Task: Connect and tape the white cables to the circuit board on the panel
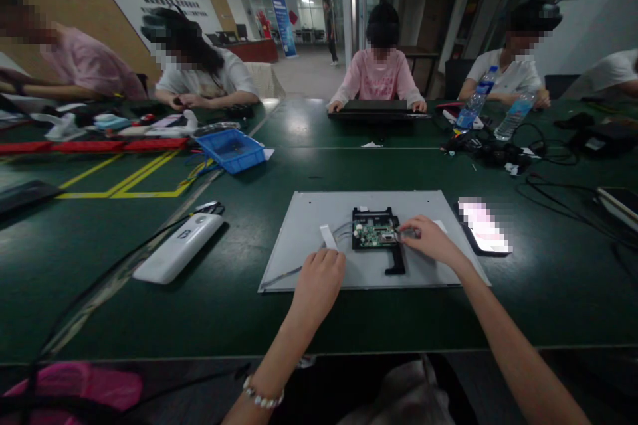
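A grey metal panel [309,212] lies flat on the green table before me. A green circuit board [373,234] in a black frame sits on its middle. My right hand [431,241] rests at the board's right edge, fingers pinched on a small grey part there. My left hand [319,279] lies on the panel's lower left with fingers curled under, just below a white flat ribbon cable [328,236]. Whether it holds anything is hidden.
A white power bank [179,247] with a black cable lies to the left. A phone [482,227] lies right of the panel. A blue tray [230,149] stands further back. Water bottles [476,101], cables and other people working line the far side.
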{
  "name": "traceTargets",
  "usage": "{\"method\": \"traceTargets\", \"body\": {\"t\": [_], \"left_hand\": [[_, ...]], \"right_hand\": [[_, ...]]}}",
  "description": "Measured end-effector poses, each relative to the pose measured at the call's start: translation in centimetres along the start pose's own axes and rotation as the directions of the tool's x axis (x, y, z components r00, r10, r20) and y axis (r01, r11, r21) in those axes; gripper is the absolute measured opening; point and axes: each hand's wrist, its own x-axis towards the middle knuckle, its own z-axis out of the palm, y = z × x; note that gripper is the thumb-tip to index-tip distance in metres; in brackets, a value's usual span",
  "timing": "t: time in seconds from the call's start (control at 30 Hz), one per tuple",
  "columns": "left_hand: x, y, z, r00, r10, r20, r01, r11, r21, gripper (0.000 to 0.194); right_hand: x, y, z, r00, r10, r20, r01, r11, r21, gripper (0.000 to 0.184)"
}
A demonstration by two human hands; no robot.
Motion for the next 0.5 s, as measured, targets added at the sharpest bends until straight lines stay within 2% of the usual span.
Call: {"method": "traceTargets", "body": {"t": [0.13,0.27,0.37,0.5], "left_hand": [[0.2,-0.3,0.2,1.000,0.023,0.011,-0.023,1.000,0.021,0.019],[0.4,-0.9,0.0,1.000,0.016,0.013,-0.016,1.000,-0.009,0.017],[0.5,-1.3,-0.3,0.999,0.020,0.038,-0.019,0.999,-0.026,0.017],[0.7,-1.6,-0.6,0.996,0.046,0.081,-0.048,0.999,0.014,0.021]], "right_hand": [[-0.3,0.3,0.6,1.000,0.013,-0.019,-0.012,0.998,0.065,0.011],[-0.5,0.3,0.6,0.999,0.025,-0.036,-0.021,0.994,0.105,0.021],[-0.6,0.1,0.4,1.000,0.006,-0.003,-0.005,0.996,0.089,0.027],[-0.8,-0.4,0.3,1.000,-0.016,-0.021,0.017,0.999,0.050,0.020]]}}
